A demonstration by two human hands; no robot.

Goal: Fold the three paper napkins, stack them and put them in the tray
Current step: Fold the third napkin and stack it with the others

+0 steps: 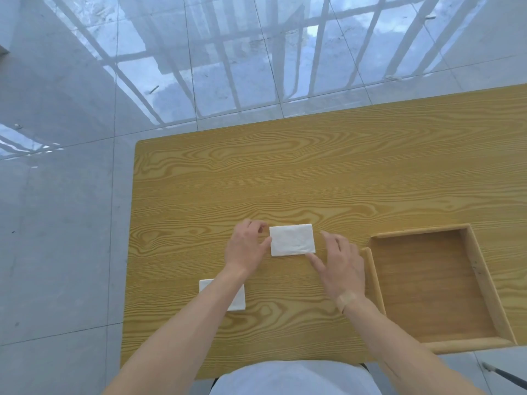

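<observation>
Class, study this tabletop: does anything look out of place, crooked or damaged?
Nothing stands out. The folded napkin lies flat between the left hand and the right hand. A second napkin lies partly under the left forearm. The wooden tray holds nothing.

— Seen on the wooden table (285,172)?
— Folded white napkin (292,240), left hand (247,246) touching its left edge, right hand (340,265) at its near right corner.
— Elsewhere?
— Second napkin (238,300) under the left forearm; wooden tray (482,280) at right.
</observation>
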